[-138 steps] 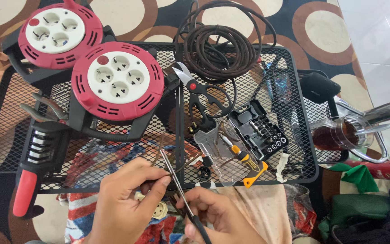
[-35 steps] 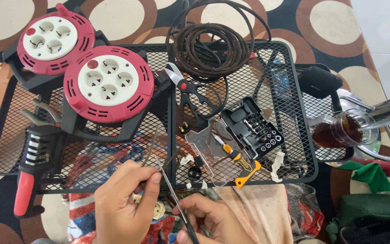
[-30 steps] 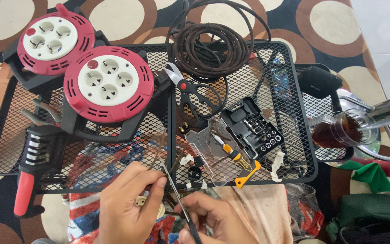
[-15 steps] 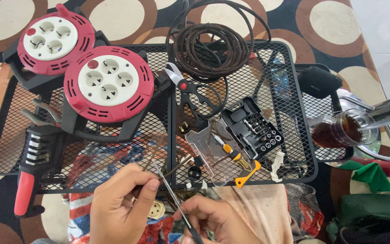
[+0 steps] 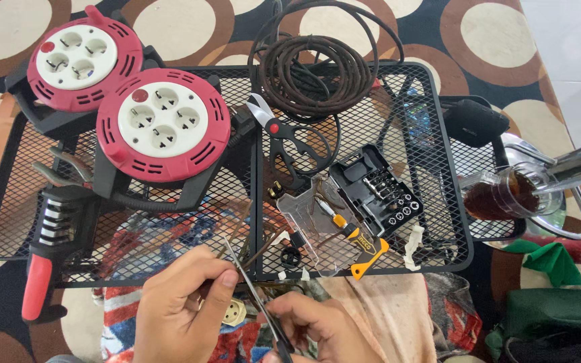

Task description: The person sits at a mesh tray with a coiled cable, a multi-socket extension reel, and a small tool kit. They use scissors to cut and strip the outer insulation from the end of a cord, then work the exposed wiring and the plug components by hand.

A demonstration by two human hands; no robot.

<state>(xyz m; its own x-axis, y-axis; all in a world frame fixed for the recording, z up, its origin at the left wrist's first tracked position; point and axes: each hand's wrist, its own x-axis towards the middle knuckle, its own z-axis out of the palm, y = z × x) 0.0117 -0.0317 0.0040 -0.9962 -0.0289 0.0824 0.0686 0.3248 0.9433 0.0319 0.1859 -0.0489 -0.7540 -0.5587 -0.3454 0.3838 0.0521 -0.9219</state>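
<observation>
- since the earlier frames both hands dropped a bit toward 6 o'clock of the mesh table point(image 5: 438, 222).
- left hand point(image 5: 183, 316) pinches thin brown wires point(image 5: 253, 249); right hand point(image 5: 321, 329) grips scissors point(image 5: 253, 296), blades at the wires.
- looks like mid-trim; next needs a steady snip.

surface point(image 5: 432, 222): black metal mesh, matt, open-weave
cable reels point(image 5: 163, 131): glossy red plastic, smooth cream socket faces
coiled cable point(image 5: 317, 64): dark brown, dull, looks rubbery
scissors point(image 5: 257, 306): bright bare metal blades, smooth
bit case point(image 5: 378, 191): black matt plastic; clear glossy plastic lid
clamp point(image 5: 38, 292): black ribbed plastic, glossy red handle
cup point(image 5: 502, 195): clear glass, shiny
cloth point(image 5: 384, 316): soft peach fabric, matt
carpet point(image 5: 479, 40): woven pile, brown and cream circles
</observation>
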